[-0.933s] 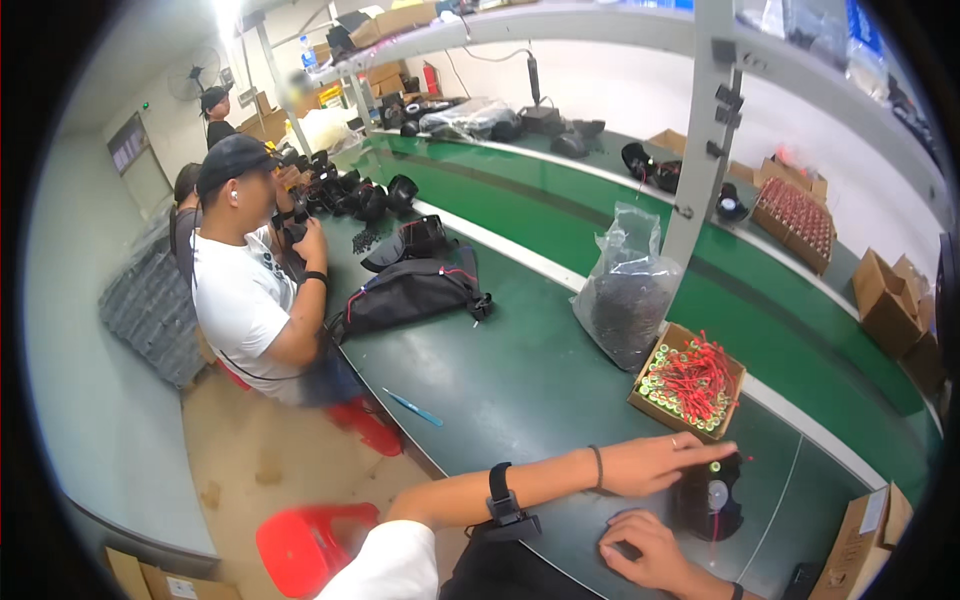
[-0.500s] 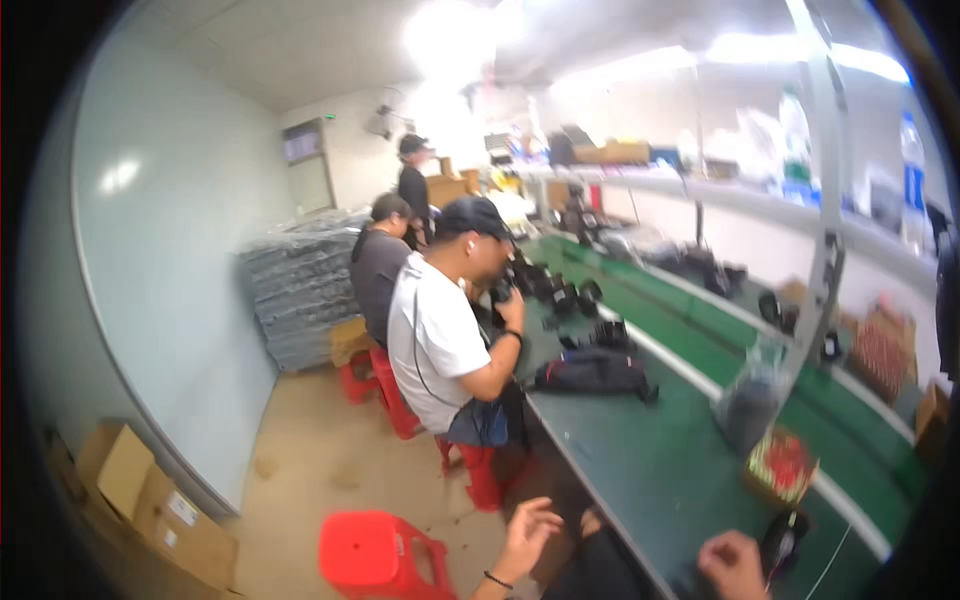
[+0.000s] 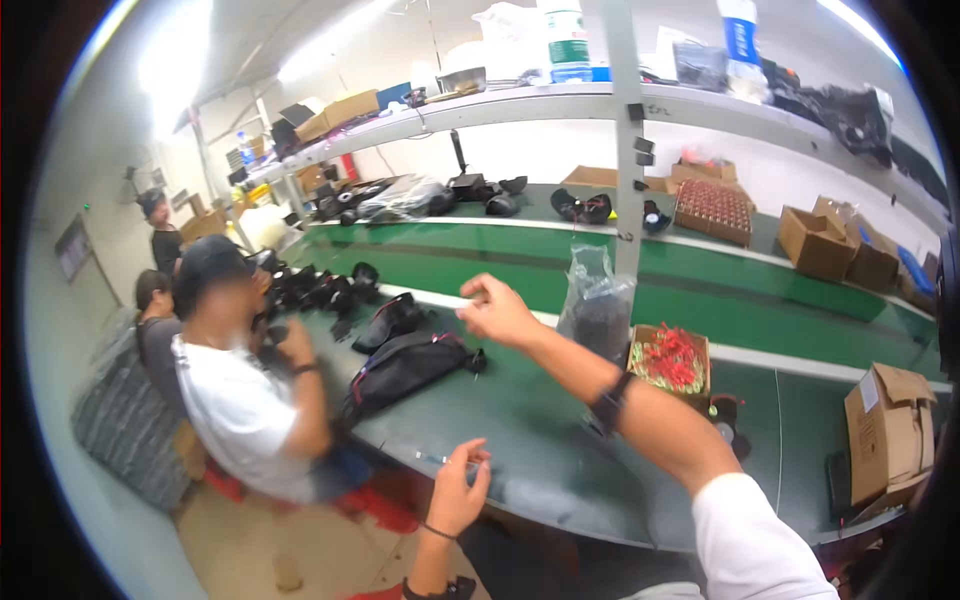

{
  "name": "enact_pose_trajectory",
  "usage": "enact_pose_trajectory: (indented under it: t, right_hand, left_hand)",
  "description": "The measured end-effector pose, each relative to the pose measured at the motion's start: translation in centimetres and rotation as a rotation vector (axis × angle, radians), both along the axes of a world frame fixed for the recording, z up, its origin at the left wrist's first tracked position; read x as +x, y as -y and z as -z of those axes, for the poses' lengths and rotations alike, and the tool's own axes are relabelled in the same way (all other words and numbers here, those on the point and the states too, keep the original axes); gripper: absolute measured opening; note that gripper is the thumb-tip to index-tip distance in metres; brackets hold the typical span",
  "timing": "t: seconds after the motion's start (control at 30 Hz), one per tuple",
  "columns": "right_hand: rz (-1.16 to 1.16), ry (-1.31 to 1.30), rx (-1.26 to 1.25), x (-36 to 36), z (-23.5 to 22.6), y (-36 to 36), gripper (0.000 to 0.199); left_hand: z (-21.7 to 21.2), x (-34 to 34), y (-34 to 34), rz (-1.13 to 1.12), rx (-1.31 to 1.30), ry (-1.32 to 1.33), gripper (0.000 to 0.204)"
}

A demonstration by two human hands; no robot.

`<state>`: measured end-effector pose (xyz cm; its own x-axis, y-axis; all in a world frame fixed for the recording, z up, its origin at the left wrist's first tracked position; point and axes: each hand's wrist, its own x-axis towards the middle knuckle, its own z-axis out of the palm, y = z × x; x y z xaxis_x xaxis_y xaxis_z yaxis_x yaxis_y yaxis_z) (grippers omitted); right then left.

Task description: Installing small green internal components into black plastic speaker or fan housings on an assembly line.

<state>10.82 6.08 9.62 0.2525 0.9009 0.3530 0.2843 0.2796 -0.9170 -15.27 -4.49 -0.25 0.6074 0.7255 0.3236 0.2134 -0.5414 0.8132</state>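
My right hand [image 3: 497, 312] reaches far over the dark green worktop [image 3: 560, 450], in the air near a black pouch-like bag [image 3: 425, 368] and several black rounded parts [image 3: 325, 288]. Its fingers are loosely bent and apart, with no object plainly in them. Lower down, at the table's near edge, my left hand [image 3: 460, 492] is raised with its fingers half curled and apart, holding nothing that I can see. A small thin item [image 3: 430, 458] lies on the worktop beside it. Right of my right hand stands a clear plastic bag [image 3: 597, 310] with dark contents.
A small carton [image 3: 668, 370] holds red and pale pieces behind my right forearm. A metal post [image 3: 627, 150] carries the shelf above the green conveyor belt [image 3: 480, 258]. A brown box [image 3: 890, 435] stands at the right. A co-worker in white [image 3: 240, 400] sits at the left.
The view has swung to the right. My right arm has stretched forward over the table towards the bag and black parts. My left hand is now up at the table edge.
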Motion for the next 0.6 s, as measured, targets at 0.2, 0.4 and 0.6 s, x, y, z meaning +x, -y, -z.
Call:
enact_pose_trajectory:
  t: [0.2,0.4,0.6]
  right_hand:
    - [0.47,0.305,-0.323,15.5,-0.2,-28.0,0.083]
    - [0.87,0.984,-0.433,27.5,10.2,-40.4,0.111]
    - [0.875,0.807,-0.486,35.1,11.5,-46.7,0.106]
  left_hand:
    - [2.0,5.6,-4.9,-0.026,0.386,-0.077,0.035]
    - [0.1,-8.3,-51.3,-0.668,0.809,-0.63,0.051]
    - [11.0,-8.5,-35.5,-0.55,0.868,-0.836,0.068]
